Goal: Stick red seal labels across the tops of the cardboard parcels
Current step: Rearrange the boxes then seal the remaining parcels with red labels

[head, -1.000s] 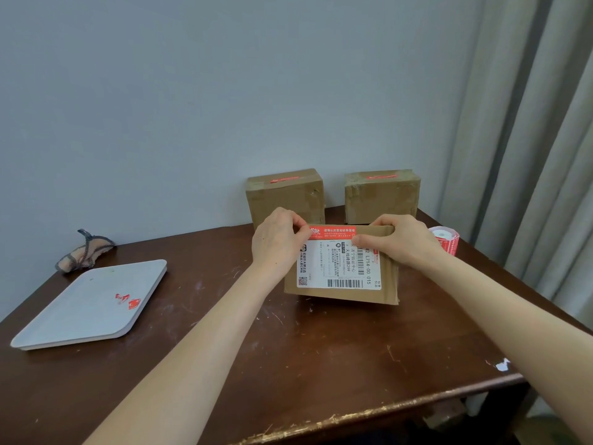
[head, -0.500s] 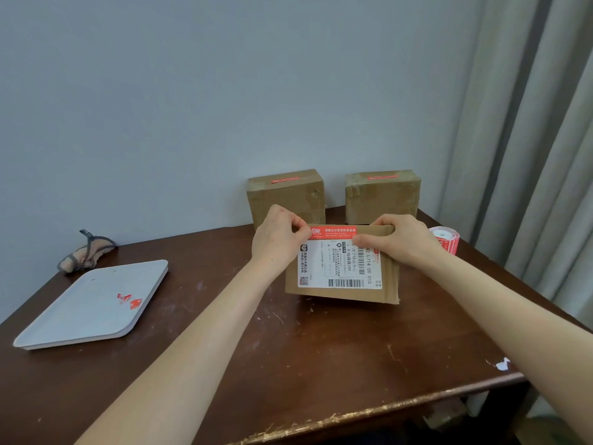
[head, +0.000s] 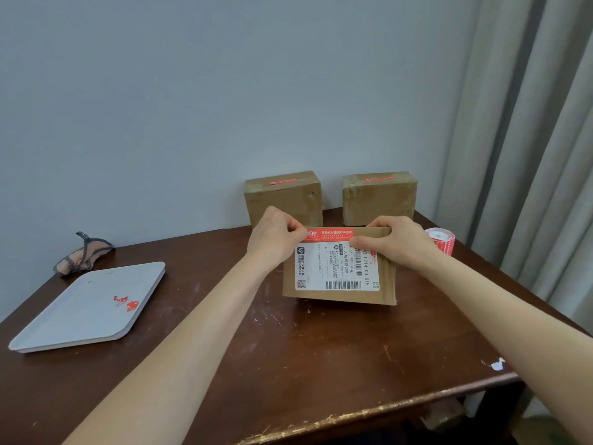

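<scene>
A flat cardboard parcel (head: pixel 340 295) with a white shipping label lies on the brown table. A red seal label (head: pixel 330 234) runs along its far top edge. My left hand (head: pixel 276 239) pinches the label's left end. My right hand (head: pixel 396 240) grips the parcel's far right edge, thumb pressing on the label's right end. Two taped cardboard parcels (head: pixel 284 197) (head: pixel 378 195) stand by the wall behind, each with a red seal on top. A roll of red labels (head: pixel 442 240) sits just right of my right hand.
A white tray (head: pixel 80 313) with red paper scraps (head: pixel 126 303) lies at the left. A bundled cloth with cord (head: pixel 81 252) rests against the wall behind it. Grey curtains (head: pixel 539 155) hang at the right. The table's worn front edge (head: pixel 353 415) is near me.
My left hand has shifted slightly up at the label's left end. The right hand and the parcel stay where they were.
</scene>
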Available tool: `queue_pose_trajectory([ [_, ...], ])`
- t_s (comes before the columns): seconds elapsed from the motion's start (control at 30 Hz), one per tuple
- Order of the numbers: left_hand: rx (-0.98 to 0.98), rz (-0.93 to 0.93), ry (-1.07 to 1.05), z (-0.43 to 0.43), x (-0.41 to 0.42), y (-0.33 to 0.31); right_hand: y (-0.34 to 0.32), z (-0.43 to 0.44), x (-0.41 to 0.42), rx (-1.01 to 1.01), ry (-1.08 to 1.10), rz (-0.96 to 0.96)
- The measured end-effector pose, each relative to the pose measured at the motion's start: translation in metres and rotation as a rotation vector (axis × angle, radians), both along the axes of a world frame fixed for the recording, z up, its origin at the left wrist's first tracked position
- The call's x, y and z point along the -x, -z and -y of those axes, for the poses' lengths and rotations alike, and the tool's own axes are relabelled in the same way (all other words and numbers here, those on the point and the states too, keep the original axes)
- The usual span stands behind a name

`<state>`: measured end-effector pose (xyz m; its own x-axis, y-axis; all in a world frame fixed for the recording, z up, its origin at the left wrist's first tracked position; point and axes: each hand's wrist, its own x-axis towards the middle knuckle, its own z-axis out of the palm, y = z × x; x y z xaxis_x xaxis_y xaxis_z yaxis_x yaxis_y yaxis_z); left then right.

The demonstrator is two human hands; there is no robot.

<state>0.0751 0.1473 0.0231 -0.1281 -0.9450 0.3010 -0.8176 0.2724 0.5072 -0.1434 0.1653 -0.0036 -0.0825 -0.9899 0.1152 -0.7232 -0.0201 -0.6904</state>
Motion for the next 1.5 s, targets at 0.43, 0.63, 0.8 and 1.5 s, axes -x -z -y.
queue_pose_trajectory([
  [0.43, -0.039, -0.107, 0.028, -0.002, -0.002, -0.001, -0.001, -0.003, 0.000, 0.015, -0.005, 0.017],
  [0.63, 0.113, -0.078, -0.016, -0.010, 0.000, 0.004, 0.000, -0.002, 0.000, 0.011, 0.002, -0.005],
  [0.8, 0.065, -0.218, 0.022, -0.013, -0.003, 0.006, -0.001, -0.003, 0.000, 0.015, -0.012, -0.009],
  [1.5, -0.065, -0.459, -0.024, -0.023, 0.000, 0.003, 0.000, -0.004, 0.000, 0.010, 0.005, -0.012],
])
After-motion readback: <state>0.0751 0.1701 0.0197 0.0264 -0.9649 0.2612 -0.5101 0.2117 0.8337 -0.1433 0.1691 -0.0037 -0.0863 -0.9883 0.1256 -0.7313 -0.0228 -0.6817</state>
